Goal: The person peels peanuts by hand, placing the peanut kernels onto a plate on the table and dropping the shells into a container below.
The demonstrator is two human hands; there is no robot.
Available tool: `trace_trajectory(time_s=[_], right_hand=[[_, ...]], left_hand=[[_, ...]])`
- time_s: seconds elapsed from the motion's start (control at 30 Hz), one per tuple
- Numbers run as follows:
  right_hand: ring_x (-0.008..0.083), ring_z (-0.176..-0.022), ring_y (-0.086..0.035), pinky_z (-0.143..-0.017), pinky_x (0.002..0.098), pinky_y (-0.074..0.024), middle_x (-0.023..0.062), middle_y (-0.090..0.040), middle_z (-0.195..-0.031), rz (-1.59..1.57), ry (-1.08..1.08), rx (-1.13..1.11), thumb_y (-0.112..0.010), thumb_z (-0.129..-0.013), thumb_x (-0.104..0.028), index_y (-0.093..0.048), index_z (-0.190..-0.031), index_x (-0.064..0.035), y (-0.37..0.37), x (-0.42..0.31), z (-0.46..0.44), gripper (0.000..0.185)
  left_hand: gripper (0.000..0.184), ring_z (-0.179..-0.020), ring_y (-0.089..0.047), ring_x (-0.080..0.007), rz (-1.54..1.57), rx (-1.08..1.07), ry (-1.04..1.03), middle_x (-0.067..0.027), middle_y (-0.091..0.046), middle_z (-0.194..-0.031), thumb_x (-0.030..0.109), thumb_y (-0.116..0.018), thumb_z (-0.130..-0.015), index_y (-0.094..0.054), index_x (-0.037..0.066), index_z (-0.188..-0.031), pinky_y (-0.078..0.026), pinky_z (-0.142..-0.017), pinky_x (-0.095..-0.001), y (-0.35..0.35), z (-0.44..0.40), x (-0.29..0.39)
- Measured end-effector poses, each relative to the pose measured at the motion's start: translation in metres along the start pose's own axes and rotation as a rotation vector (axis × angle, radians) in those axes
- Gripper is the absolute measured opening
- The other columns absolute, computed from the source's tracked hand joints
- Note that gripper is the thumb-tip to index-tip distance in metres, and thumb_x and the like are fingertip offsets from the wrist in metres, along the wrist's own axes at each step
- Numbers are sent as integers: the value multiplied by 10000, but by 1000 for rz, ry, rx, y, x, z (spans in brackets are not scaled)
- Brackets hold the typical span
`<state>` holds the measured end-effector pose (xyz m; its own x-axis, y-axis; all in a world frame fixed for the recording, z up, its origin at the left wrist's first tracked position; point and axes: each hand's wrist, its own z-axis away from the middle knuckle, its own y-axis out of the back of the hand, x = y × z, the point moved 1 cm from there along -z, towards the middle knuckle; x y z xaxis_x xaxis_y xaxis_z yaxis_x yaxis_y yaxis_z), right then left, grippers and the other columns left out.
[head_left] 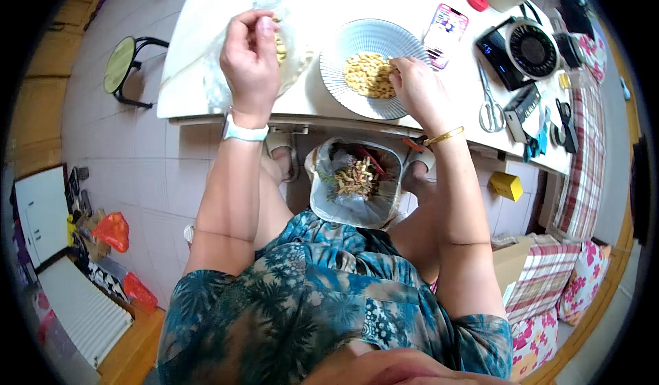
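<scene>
A ribbed, pale bowl (335, 82) on the white table holds a pile of pale yellow, peanut-like pieces (369, 74). My right hand (420, 91) reaches over its right rim, fingertips bent together at the edge of the pile; anything between them is hidden. To the left, my left hand (251, 59) is raised above a clear plastic bag (218, 76), its fingers curled and thumb pressed in. What it holds, if anything, I cannot make out. More pale yellow pieces (281, 49) show in the bag, partly behind that hand.
Below the table edge, between my legs, stands a lined bin (329, 203) with scraps inside. Right of the bowl lie a phone (446, 33), scissors (490, 110), a black device with a round fan (532, 49) and a small box (524, 114). A stool (121, 66) stands left.
</scene>
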<state>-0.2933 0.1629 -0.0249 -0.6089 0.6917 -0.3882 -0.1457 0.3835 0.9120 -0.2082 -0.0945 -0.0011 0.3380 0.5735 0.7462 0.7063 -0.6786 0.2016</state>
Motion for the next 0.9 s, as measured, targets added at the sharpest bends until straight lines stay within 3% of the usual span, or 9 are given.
trace_trajectory(time_s=[0.1,0.23,0.3,0.33,0.37,0.43,0.6,0.7,0.9], right_hand=[[377,-1014,-675,-889,458,-550,226,-694,-1075,-54,30,-101,-629,-914,-77,-677,-1122,11,-9,-9,-4,232],[352,-999,-681,-886,431,-547,180,-710,-1059,-104,108,95,-663,-903,-67,-689,-1113,12,0,-19,-8,226],[344,-1008,-680,-888,425,-544,174,-714,-1057,-195,44,99,-656,-910,-62,-707,-1101,-10,6,-20,-9,204],[340,-972,-691,-860,418,-553,167,-720,-1049,-194,71,125,-650,-915,-55,-723,-1074,-29,5,-20,-10,177],[340,-972,-691,-860,418,-553,167,-720,-1049,-195,80,127,-650,-915,-55,-723,-1074,-29,6,-22,-13,177],[330,-912,-704,-815,406,-564,159,-723,-1029,-248,65,111,-645,-919,-49,-731,-1053,-30,6,-26,-11,160],[308,-855,-714,-773,398,-567,136,-726,-1003,-273,69,82,-647,-922,-52,-738,-1041,-33,9,-41,-9,151],[294,-840,-716,-756,396,-565,125,-728,-1009,-277,95,82,-654,-920,-54,-739,-1049,-42,9,-44,-9,155],[282,-826,-716,-733,375,-567,106,-726,-1001,-279,114,91,-676,-902,-56,-744,-1046,-72,11,-46,-4,160]], left_hand=[[138,-809,-635,-80,-33,50,69,-53,-685,-924,76,-565,-1035,-639,-19,-1101,-525,-729,-207,32,-14,-28],[139,-795,-681,-104,-74,-78,252,-68,-740,-901,54,-569,-1003,-686,-8,-1044,-547,-725,-244,62,-12,-50],[153,-798,-702,-129,-201,-241,325,-79,-755,-915,79,-579,-990,-700,10,-1052,-552,-738,-268,69,-6,-59],[180,-810,-725,-198,-384,-373,362,-103,-760,-927,111,-612,-951,-714,38,-1081,-557,-757,-312,75,-4,-59],[180,-810,-725,-198,-388,-365,360,-103,-760,-927,111,-612,-951,-714,38,-1081,-557,-757,-312,79,-4,-61],[223,-832,-727,-276,-555,-593,430,-128,-757,-931,126,-633,-916,-720,62,-1111,-559,-777,-354,87,4,-70],[402,-944,-705,-289,-606,-632,286,-151,-718,-1087,219,-810,-785,-712,41,-1131,-556,-846,-385,88,11,-68],[363,-949,-702,-303,-742,-621,207,-144,-711,-1074,240,-808,-791,-710,45,-1081,-557,-843,-397,78,17,-64],[220,-961,-690,-321,-703,-643,242,-142,-692,-1052,183,-735,-860,-702,56,-1036,-550,-843,-410,68,21,-60]])
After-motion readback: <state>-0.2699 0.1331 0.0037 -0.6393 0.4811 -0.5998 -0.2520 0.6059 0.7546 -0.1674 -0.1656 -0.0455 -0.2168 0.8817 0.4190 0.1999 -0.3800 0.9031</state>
